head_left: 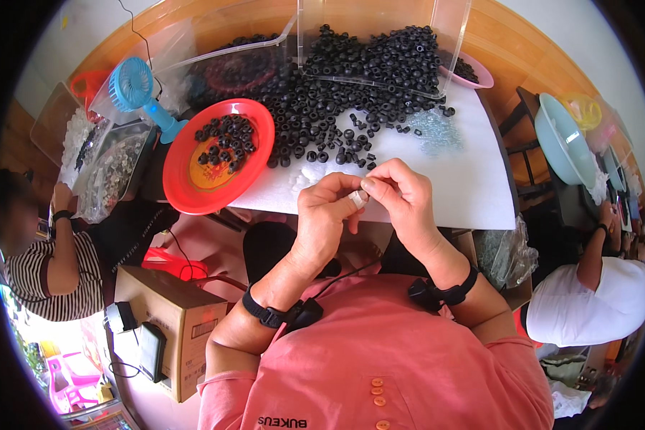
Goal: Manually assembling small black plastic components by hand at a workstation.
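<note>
My left hand (321,223) and my right hand (412,208) meet above the near edge of the white-covered table (473,179). Both have thumb and forefinger pinched together, the fingertips almost touching. Whatever lies between them is too small to make out. A white wrap (358,198) covers part of my left thumb. Just beyond my fingers, loose black beads (347,147) spread forward from a large heap (380,64). Small clear pale-blue pieces (437,132) lie to the right of them. Left of my hands is a red plate (181,192) with black beads on it.
A clear plastic bin (448,54) on its side spills the heap. Behind the plate stands a blue fan (131,84); a pink bowl (485,77) is far right. People work at left (61,272) and right (588,301). A cardboard box (201,337) stands at lower left.
</note>
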Tool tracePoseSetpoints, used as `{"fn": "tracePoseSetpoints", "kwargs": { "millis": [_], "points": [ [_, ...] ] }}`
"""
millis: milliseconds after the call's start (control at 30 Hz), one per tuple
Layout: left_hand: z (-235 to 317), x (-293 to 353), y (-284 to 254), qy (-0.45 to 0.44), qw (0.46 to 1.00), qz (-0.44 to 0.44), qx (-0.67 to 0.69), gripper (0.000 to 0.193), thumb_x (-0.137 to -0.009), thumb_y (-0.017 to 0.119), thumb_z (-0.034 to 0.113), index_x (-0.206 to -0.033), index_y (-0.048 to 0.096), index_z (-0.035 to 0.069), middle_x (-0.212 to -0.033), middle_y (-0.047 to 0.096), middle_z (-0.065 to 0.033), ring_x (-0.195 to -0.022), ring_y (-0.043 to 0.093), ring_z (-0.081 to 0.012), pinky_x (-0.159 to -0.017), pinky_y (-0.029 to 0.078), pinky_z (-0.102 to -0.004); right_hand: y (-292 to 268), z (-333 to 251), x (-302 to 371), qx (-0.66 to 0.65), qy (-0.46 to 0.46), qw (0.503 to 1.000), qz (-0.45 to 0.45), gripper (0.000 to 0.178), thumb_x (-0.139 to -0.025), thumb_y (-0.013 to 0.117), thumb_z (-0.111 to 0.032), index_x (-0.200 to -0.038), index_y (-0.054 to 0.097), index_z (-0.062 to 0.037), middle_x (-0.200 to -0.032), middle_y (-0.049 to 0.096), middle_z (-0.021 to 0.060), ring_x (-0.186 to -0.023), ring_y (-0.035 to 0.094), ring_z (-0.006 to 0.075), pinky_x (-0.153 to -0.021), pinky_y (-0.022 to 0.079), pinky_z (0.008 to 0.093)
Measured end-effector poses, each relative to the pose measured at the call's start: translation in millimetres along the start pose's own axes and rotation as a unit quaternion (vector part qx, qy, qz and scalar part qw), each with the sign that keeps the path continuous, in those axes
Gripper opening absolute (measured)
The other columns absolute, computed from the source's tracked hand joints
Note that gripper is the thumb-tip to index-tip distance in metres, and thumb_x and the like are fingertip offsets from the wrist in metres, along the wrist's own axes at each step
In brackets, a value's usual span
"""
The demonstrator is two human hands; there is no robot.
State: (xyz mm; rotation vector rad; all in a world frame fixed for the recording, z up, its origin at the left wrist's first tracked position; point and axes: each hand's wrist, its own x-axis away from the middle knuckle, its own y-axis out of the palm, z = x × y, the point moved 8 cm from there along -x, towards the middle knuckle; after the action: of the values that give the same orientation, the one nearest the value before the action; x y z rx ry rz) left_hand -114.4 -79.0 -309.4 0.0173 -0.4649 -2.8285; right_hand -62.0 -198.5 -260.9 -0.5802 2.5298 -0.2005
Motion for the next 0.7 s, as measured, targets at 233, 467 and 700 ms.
{"fn": "tracePoseSetpoints", "kwargs": {
  "millis": [233, 467, 700],
  "points": [
    [0, -1, 0, -0.003, 1.000, -0.009, -0.010, 0.013, -0.089, 0.066, 0.002, -0.100, 0.065, -0.005, -0.082, 0.065, -0.0091, -0.064, 0.058, -0.0125, -0.046, 0.045, -0.0225, -2, 4, 1, -0.063, 0.022, 0.997, -0.025, 0.005, -0.091, 0.064, -0.003, -0.090, 0.062, 0.0013, -0.078, 0.066, 0.0052, -0.072, 0.061, 0.0081, -0.065, 0.049, 0.0234],
    [-2, 0, -1, -0.004, 1.000, -0.014, 0.013, 0.013, -0.088, 0.065, -0.001, -0.100, 0.065, -0.006, -0.083, 0.065, -0.0095, -0.067, 0.060, -0.0125, -0.047, 0.046, -0.0221, -3, 18, -1, -0.147, 0.100, 0.981, -0.075, 0.008, -0.088, 0.065, 0.000, -0.096, 0.066, 0.0002, -0.086, 0.068, 0.0026, -0.079, 0.062, 0.0073, -0.073, 0.050, 0.0222],
    [-2, 0, 0, 0.003, 1.000, -0.027, 0.003, 0.012, -0.088, 0.064, -0.001, -0.100, 0.065, -0.005, -0.083, 0.065, -0.0090, -0.067, 0.059, -0.0122, -0.047, 0.045, -0.0220, -3, 14, -2, -0.180, 0.137, 0.972, -0.068, 0.007, -0.087, 0.066, 0.001, -0.094, 0.067, 0.0004, -0.086, 0.067, 0.0031, -0.079, 0.062, 0.0086, -0.072, 0.051, 0.0234]
  ]
}}
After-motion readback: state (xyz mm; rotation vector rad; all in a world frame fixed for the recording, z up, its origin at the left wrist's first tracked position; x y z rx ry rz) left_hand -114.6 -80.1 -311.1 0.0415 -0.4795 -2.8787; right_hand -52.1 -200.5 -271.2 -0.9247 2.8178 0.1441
